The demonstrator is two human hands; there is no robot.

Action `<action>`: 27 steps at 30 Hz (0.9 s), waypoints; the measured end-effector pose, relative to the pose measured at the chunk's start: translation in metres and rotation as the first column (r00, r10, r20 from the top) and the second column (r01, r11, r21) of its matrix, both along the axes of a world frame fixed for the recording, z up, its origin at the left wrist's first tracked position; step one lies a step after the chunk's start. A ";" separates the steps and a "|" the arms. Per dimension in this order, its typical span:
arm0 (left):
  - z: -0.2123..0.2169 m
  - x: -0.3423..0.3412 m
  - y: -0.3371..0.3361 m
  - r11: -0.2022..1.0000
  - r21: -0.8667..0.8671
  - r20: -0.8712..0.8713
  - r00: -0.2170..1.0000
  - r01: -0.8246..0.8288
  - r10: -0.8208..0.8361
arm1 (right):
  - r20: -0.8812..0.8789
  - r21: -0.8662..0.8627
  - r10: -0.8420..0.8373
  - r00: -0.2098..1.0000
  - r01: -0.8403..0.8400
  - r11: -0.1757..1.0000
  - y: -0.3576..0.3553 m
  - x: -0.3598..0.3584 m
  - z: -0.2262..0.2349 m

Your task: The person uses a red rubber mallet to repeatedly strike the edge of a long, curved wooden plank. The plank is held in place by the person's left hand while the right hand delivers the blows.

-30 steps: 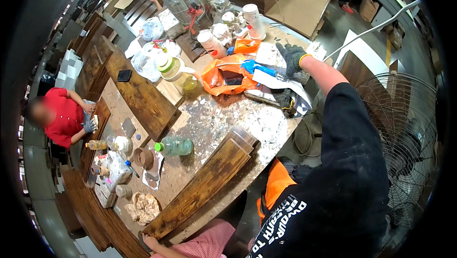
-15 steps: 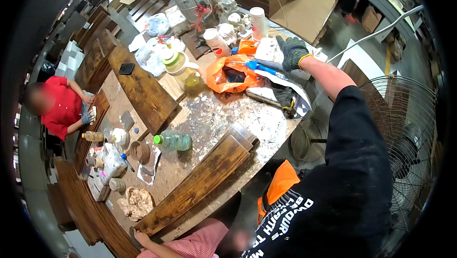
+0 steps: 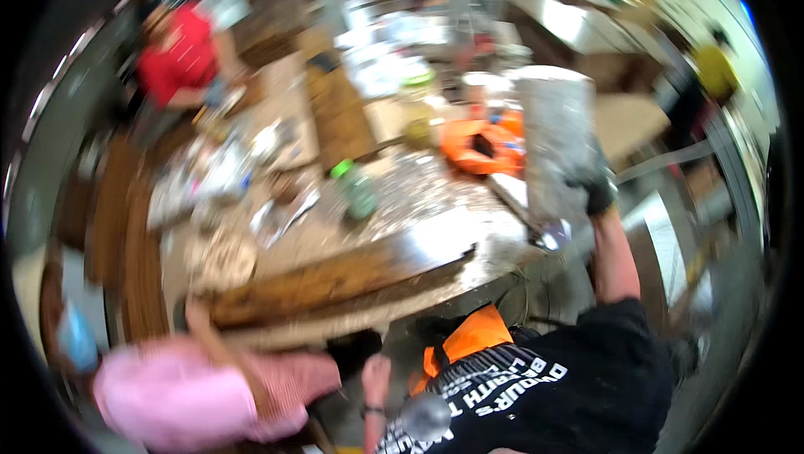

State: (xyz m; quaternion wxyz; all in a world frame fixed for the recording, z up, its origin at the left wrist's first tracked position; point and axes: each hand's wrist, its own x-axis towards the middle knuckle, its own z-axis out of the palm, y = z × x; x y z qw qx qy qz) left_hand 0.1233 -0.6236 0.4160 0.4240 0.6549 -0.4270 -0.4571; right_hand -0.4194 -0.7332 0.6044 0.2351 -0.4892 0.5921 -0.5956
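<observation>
Right hand (image 3: 595, 188) holds perhaps a grey slab (image 3: 558, 136) by the white-flecked counter (image 3: 412, 194); cannot tell the left hand's grip (image 3: 377, 375); brown plank (image 3: 335, 281) along the near edge, 1 red-shirted co-worker (image 3: 181, 59) beyond

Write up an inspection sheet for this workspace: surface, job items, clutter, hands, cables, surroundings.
Surface: worktable blotched with pale marks; brown board along its near edge.
Job items: pale block upright in the right hand.
Clutter: green-capped bottle, orange bag and tan crumpled bundle on the table.
Hands: right gloved, gripping the block's side; left hand bare, its grip unclear.
Cables: pale strip beyond the right hand; too blurred to call a cable.
Surroundings: person in red far left, person in pink near left.
</observation>
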 end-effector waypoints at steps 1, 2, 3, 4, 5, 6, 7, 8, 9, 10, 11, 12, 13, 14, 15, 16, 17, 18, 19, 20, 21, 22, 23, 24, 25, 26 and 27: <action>-0.003 -0.027 0.018 0.992 0.073 -0.126 0.987 0.107 -0.097 | 0.026 -0.005 0.103 0.994 -0.103 0.995 0.001 0.025 0.005; -0.005 -0.050 0.028 0.977 0.087 -0.246 0.954 0.196 -0.170 | 0.043 -0.010 0.224 0.974 -0.223 0.975 0.000 0.051 0.010; 0.001 -0.055 0.028 0.972 0.024 -0.376 0.903 0.236 -0.210 | 0.061 -0.011 0.336 0.940 -0.336 0.942 0.002 0.078 0.015; 0.010 -0.060 0.023 0.962 -0.035 -0.501 0.829 0.270 -0.251 | 0.070 -0.008 0.447 0.892 -0.447 0.894 0.004 0.106 0.019; 0.025 -0.065 0.023 0.949 -0.157 -0.571 0.759 0.275 -0.314 | 0.077 0.004 0.546 0.835 -0.547 0.837 0.008 0.134 0.021; 0.042 -0.067 0.023 0.929 -0.222 -0.565 0.737 0.296 -0.370 | 0.084 0.023 0.637 0.767 -0.640 0.768 0.015 0.164 0.022; 0.058 -0.064 0.024 0.890 -0.273 -0.466 0.759 0.366 -0.455 | 0.088 0.045 0.720 0.689 -0.724 0.688 0.023 0.194 0.020; 0.075 -0.063 0.045 0.911 -0.341 -0.733 0.542 0.231 -0.411 | 0.093 0.073 0.799 0.594 -0.804 0.590 0.035 0.226 0.017; 0.086 -0.054 0.058 0.919 -0.371 -0.781 0.490 0.135 -0.387 | 0.102 0.100 0.860 0.500 -0.865 0.491 0.044 0.257 0.013; 0.092 -0.044 0.078 0.904 -0.428 -0.814 0.426 0.023 -0.396 | 0.112 0.137 0.914 0.390 -0.917 0.375 0.057 0.288 0.007; 0.092 -0.030 0.101 0.899 -0.430 -0.799 0.501 -0.088 -0.333 | 0.125 0.175 0.954 0.272 -0.953 0.249 0.072 0.321 -0.001; 0.087 -0.020 0.128 0.873 -0.441 -0.786 0.561 -0.211 -0.261 | 0.142 0.216 0.979 0.147 -0.970 0.114 0.090 0.353 -0.012; 0.077 -0.007 0.159 0.854 -0.409 -0.774 0.618 -0.321 -0.138 | 0.100 0.303 0.995 0.030 -0.953 -0.002 0.109 0.382 -0.025; 0.063 0.003 0.192 0.859 -0.341 -0.841 0.533 -0.382 -0.097 | 0.120 0.376 0.991 -0.065 -0.921 -0.106 0.128 0.410 -0.038; 0.049 0.006 0.222 0.848 -0.280 -0.897 0.437 -0.450 -0.064 | 0.189 0.345 0.959 -0.210 -0.900 -0.265 0.145 0.436 -0.053; 0.033 0.010 0.251 0.825 -0.234 -0.940 0.336 -0.514 -0.057 | 0.219 0.388 0.924 -0.313 -0.841 -0.377 0.162 0.460 -0.068; 0.020 0.009 0.273 0.756 -0.190 -0.937 0.346 -0.627 0.051 | 0.211 0.409 0.886 -0.412 -0.786 -0.463 0.178 0.483 -0.082; 0.006 0.014 0.296 0.739 -0.093 -0.941 0.303 -0.667 0.154 | 0.245 0.450 0.857 -0.453 -0.730 -0.514 0.196 0.502 -0.097; -0.006 0.011 0.319 0.687 -0.059 -0.952 0.248 -0.724 0.181 | 0.160 0.480 0.815 -0.557 -0.678 -0.557 0.212 0.520 -0.113; -0.016 0.009 0.339 0.648 0.028 -0.952 0.178 -0.761 0.250 | 0.154 0.474 0.764 -0.627 -0.631 -0.614 0.224 0.536 -0.127; -0.026 0.010 0.353 0.575 -0.005 -0.961 0.162 -0.818 0.223 | 0.159 0.465 0.709 -0.687 -0.582 -0.667 0.236 0.553 -0.142; -0.034 0.009 0.365 0.520 0.035 -0.957 0.122 -0.854 0.264 | 0.252 0.403 0.680 -0.688 -0.564 -0.721 0.250 0.566 -0.159; -0.041 0.007 0.378 0.485 0.080 -0.946 0.087 -0.871 0.313 | 0.200 0.435 0.632 -0.748 -0.511 -0.742 0.263 0.581 -0.174; -0.050 0.008 0.389 0.426 0.084 -0.940 0.071 -0.901 0.334 | 0.105 0.473 0.562 -0.821 -0.456 -0.754 0.273 0.595 -0.189; -0.061 0.012 0.396 0.341 0.045 -0.923 0.092 -0.939 0.374 | 0.149 0.479 0.532 -0.834 -0.410 -0.776 0.288 0.611 -0.209; -0.073 0.014 0.403 0.335 0.129 -0.917 0.017 -0.933 0.399 | 0.193 0.499 0.493 -0.849 -0.347 -0.794 0.299 0.625 -0.227; -0.084 0.012 0.411 0.317 0.189 -0.913 -0.047 -0.929 0.405 | 0.149 0.500 0.443 -0.884 -0.319 -0.805 0.311 0.634 -0.243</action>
